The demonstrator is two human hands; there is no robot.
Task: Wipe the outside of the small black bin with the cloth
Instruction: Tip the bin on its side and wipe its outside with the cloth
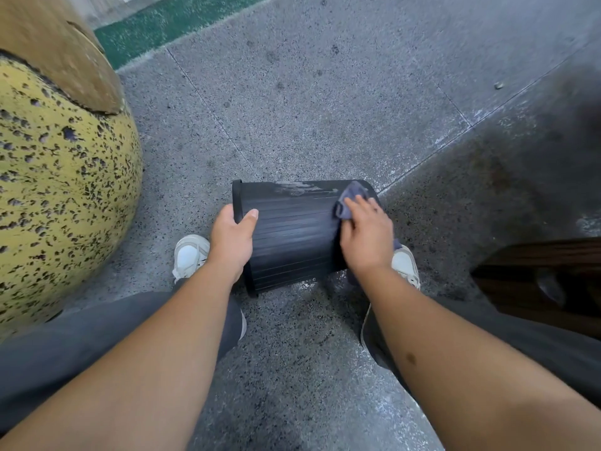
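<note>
At the far left a large yellow, dark-speckled rounded object (65, 177) is seen, well apart from the work. On the grey speckled floor (325, 109), between the two white shoes, the small black bin (292, 236) is laid on its side, its long axis running roughly left to right across the view: the rimmed open mouth is turned to the left, the closed base to the right. The rim end is held by the left hand (232, 242), which is curled around the lip with the thumb laid over the ribbed outer wall and the fingers hidden, presumably hooked inside the mouth. By this grip the bin appears to be kept from rolling. Along the upper far side of the wall a pale, dusty smear (294, 188) is left, lying between the two hands and slightly beyond them. Toward the base end the right hand (367, 236) is pressed palm-down on the wall, fingers mostly extended and flat, with the greyish-blue cloth (353, 198) pinned beneath the fingertips; it is a pressing hold and not a closed fist. The smear is judged nearer to the right hand, up and to the left of the cloth, so the coming stroke would likely be drawn leftward along the ribs. At the right edge a dark wooden object (546, 284) is partly seen; what it is cannot be told.
</note>
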